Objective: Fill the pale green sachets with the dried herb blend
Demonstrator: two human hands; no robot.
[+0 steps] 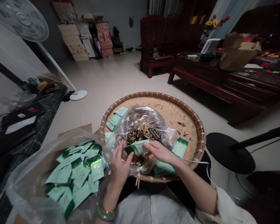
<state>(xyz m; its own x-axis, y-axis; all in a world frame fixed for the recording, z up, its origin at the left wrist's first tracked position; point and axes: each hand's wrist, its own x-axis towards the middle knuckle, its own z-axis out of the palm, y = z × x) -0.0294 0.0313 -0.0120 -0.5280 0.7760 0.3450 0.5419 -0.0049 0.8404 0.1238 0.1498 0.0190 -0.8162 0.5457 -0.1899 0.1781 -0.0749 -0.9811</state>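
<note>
A pale green sachet (140,147) with a dark green end is held level over the clear plastic bag (144,113). My right hand (158,151) pinches its right end between thumb and fingers. My left hand (120,163) is at the sachet's dark green end, thumb and fingers apart; whether the thumb touches it, I cannot tell. Inside the open bag lies a loose mix of dark and yellowish dried bits (136,137). A black-handled tool (155,135) rests on the mix beside my right hand; its working end is partly hidden.
The bag stands in a round woven bamboo tray (202,137). Stacked sachets (114,122) lie at its left, more sachets (180,147) at its right. A large plastic bag (21,183) of sachets is at left. A white fan (78,95) and black stand base (228,152) flank the tray.
</note>
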